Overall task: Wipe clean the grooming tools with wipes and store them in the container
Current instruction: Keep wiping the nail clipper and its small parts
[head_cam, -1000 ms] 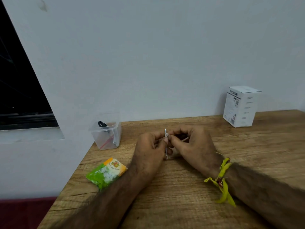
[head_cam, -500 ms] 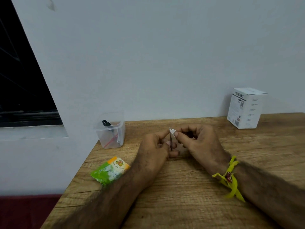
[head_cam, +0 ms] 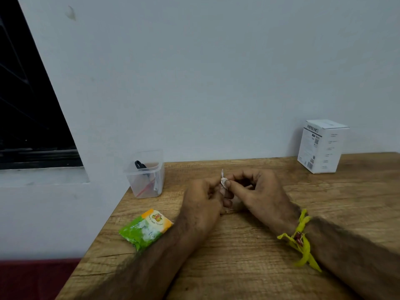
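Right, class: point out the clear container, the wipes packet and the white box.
clear container (head_cam: 144, 180), head view, front wall.
wipes packet (head_cam: 145, 228), head view, middle of its face.
white box (head_cam: 320, 148), head view, front face.

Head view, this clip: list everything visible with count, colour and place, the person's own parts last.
Wooden table: one, brown grain, across the lower frame against the wall.
Clear plastic container: one, transparent, back left corner of the table; a black-handled tool and red and pale items inside, too blurred to name.
Green and orange wipe packet: one, lying flat at the table's left edge.
White cardboard box: one, printed text, back right by the wall.
Thin metal grooming tool: one, silvery, tip sticking up between the hands.
Small white wipe: one, pinched around the tool.
Yellow wristband: one, on the right wrist.
Left hand: grips the tool.
Right hand: pinches the wipe.
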Demonstrator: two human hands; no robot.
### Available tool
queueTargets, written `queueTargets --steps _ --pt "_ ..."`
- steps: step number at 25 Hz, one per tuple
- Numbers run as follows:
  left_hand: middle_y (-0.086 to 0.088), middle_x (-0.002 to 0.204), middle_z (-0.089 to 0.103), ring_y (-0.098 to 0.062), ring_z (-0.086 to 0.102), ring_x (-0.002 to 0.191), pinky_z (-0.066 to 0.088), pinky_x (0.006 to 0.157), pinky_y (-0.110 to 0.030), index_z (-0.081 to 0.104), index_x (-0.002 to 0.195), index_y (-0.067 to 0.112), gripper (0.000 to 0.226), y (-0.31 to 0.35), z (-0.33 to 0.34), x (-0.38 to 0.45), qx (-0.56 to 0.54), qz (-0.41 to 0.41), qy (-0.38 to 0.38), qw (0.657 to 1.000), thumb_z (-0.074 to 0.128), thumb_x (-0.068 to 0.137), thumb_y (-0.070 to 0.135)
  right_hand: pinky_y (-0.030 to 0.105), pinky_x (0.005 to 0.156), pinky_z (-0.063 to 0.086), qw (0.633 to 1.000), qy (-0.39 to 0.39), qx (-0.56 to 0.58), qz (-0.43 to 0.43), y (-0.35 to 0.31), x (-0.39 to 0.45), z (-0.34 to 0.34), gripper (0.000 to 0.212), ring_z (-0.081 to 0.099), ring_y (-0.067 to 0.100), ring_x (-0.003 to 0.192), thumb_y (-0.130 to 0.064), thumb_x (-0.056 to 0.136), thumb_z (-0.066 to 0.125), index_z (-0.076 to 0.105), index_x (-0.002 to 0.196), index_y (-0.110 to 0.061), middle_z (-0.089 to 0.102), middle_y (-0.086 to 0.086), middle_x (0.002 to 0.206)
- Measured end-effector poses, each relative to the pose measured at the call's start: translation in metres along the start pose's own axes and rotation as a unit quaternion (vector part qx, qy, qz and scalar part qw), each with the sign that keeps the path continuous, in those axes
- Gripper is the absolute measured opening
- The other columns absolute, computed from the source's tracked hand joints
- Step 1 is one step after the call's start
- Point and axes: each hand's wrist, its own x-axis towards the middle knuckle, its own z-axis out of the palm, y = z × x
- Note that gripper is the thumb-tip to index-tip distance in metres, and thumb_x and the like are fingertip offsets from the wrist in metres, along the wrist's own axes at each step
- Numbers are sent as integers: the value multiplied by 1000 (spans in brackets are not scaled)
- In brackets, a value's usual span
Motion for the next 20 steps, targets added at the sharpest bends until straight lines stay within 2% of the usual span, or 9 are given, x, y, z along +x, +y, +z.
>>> queueTargets --steps 2,4,7,12,15,20 --pt "-6 85 78 -13 72 68 55 56 -28 70 109 18 22 3 0 -1 -81 -34 18 996 60 96 2 20 63 54 994 76 -61 -47 -2 0 -2 8 68 3 70 -16 86 75 77 82 -23 73 -10 73" --pt "-8 83 78 -21 75 70 56 59 -32 68 103 9 14 5 0 -1 -110 -43 25 993 62 94 1 22 65 52 969 116 -159 -147 -1 1 -6 7 63 5 73 -15 87 73 75 84 -21 68 -13 77" --pt "-10 80 76 -23 76 70 61 68 -38 68 98 6 9 5 0 -1 -123 -47 22 991 65 91 1 36 70 52 926 53 -280 -250 2 -1 -5 13 63 14 78 -23 91 61 72 94 -18 66 -8 86" --pt "-5 68 68 -15 70 61 63 68 -38 69 96 4 12 4 1 0 -108 -55 27 992 66 88 -4 42 67 54 881 22 -374 -290 4 -1 1 23 65 28 77 -25 91 51 71 94 -14 70 2 92" --pt "-2 62 68 -14 70 59 63 65 -34 68 92 2 8 5 1 -1 -127 -71 40 989 72 86 -2 43 65 54 874 3 -378 -304 8 1 0 20 65 30 75 -20 91 52 71 94 -13 68 4 90" --pt "-16 75 71 -19 71 59 61 57 -27 67 96 -4 14 8 0 -2 -138 -87 29 986 75 86 2 45 67 54 879 -10 -365 -305 11 6 -3 25 65 30 78 -22 93 48 70 93 -11 68 4 90"
